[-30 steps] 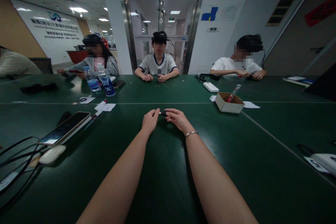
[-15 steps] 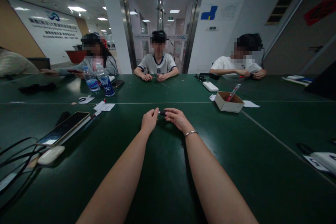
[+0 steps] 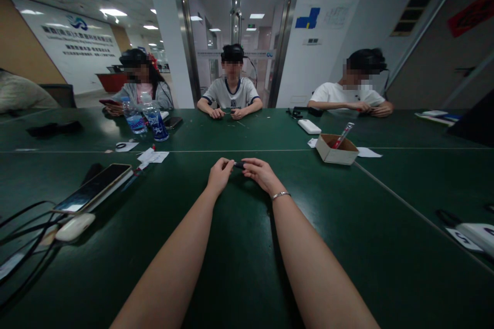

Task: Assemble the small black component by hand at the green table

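Note:
A small black object with a silver end point(image 3: 240, 165) is held between my two hands, just above the green table point(image 3: 239, 247); it is too small for me to tell its kind. My left hand point(image 3: 221, 174) pinches the silver end between thumb and fingers. From the other side, my right hand point(image 3: 261, 174) grips the black body, its fingertips covering part of it. A silver bracelet point(image 3: 280, 195) circles my right wrist.
To the left lie a phone point(image 3: 94, 188), a white oval device point(image 3: 75, 227) and black cables point(image 3: 29, 247). Bottles point(image 3: 155, 121) and papers point(image 3: 154, 156) are beyond. An open box point(image 3: 336, 150) holding a tube stands right. Several people sit around the table.
Less of the silver end shows between my hands; my left fingers have shifted slightly along it. At the far left, a person's outstretched arm has drawn back to a red phone.

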A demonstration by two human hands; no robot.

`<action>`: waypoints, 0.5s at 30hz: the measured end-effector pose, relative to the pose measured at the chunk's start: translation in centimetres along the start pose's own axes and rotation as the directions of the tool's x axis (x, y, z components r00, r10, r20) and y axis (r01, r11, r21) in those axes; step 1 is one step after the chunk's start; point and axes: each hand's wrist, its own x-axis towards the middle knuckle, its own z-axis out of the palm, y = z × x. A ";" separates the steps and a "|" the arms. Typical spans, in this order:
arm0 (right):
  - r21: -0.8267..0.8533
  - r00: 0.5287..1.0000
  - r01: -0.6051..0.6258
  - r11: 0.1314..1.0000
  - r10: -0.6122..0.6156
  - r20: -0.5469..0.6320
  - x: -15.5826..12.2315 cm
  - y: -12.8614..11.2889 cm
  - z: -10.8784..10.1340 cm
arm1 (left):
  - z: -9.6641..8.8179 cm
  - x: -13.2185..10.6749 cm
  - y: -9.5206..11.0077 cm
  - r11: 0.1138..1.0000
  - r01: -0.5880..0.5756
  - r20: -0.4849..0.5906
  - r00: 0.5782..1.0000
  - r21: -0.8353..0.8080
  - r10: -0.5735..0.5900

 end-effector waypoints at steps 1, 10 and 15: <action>0.001 1.000 0.000 1.000 0.000 -0.002 0.0 0.0 0.0 | 0.0 0.0 0.0 1.000 -0.002 0.004 1.000 -0.019 0.002; 0.024 1.000 -0.009 1.000 0.009 -0.004 -0.2 -0.2 0.1 | -0.3 -0.1 0.7 0.992 -0.070 0.012 0.997 -0.102 0.071; 0.038 1.000 -0.012 0.999 0.012 -0.014 -0.2 -0.2 0.0 | -0.4 -0.2 1.1 0.980 -0.096 0.033 0.994 -0.176 0.103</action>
